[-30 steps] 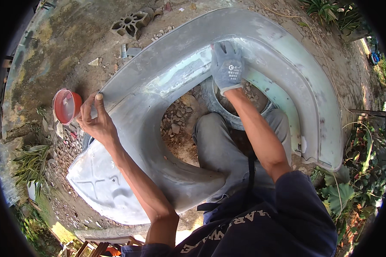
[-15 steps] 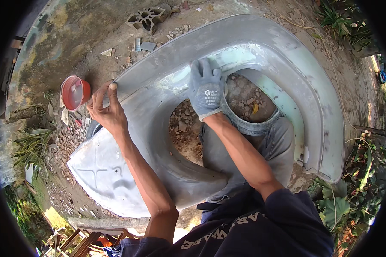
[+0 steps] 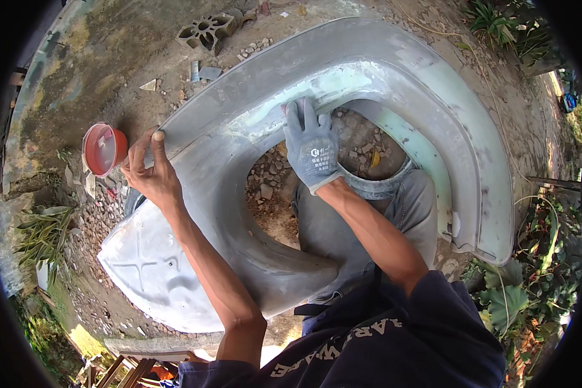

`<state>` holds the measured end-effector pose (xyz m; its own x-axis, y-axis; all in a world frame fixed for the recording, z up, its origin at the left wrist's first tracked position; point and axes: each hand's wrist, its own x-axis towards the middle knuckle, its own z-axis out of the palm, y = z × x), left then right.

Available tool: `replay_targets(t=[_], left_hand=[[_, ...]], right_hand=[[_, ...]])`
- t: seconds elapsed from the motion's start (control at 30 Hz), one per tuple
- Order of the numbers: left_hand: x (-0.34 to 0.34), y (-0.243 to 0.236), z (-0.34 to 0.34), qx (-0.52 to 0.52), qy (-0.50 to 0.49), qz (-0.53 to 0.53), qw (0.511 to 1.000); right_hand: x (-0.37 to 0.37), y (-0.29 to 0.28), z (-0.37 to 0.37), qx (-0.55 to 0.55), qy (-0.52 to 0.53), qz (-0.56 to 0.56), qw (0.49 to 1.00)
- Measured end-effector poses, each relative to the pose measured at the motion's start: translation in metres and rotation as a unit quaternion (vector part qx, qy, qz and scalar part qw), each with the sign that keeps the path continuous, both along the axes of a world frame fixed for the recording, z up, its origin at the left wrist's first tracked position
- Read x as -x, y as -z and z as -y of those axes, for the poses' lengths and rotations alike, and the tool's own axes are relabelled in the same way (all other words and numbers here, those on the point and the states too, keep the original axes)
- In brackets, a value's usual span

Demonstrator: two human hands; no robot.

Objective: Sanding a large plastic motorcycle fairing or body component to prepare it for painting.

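Observation:
A large curved grey body panel (image 3: 194,246) with pale green patches lies before me over a tyre (image 3: 368,187). My left hand (image 3: 150,167), bare, grips its outer rim at the left, thumb on top, fingers curled at the edge. My right hand (image 3: 310,142), in a grey glove, presses its fingers on the panel's patchy inner band, above the large opening. A small pinkish thing shows at its fingertips, mostly hidden under them. A red bowl (image 3: 92,152) of cloudy liquid stands just left of my left hand.
A patterned concrete block (image 3: 205,29) and small flat scraps (image 3: 210,73) lie beyond the panel, among rubble. Plants (image 3: 45,236) border the left, leafy growth (image 3: 517,297) the right. A thin cord runs along the right side. My knee is under the panel's openings; wooden pieces (image 3: 132,374) lie at bottom left.
My right hand has moved left and toward me along the inner band, uncovering more of the tyre's hollow. My left hand keeps its hold on the rim; the view has shifted slightly.

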<state>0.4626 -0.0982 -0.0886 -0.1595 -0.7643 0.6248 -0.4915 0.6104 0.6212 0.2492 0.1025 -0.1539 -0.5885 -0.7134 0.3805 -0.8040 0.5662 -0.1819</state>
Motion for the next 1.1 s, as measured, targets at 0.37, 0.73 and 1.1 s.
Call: replay_targets(t=[0.37,0.73,1.1], left_hand=[[0.000,-0.003,-0.003,-0.022,-0.007,0.000,1.000],[-0.004,0.001,-0.001,-0.019,-0.009,-0.001,1.000],[0.003,0.000,0.000,-0.005,-0.041,0.026,0.999]], right_hand=[[0.018,0.003,-0.014,-0.037,0.008,-0.037,0.999],[0.040,-0.008,-0.007,-0.005,-0.034,-0.043,0.998],[0.016,-0.011,0.023,0.013,-0.035,-0.013,0.999]])
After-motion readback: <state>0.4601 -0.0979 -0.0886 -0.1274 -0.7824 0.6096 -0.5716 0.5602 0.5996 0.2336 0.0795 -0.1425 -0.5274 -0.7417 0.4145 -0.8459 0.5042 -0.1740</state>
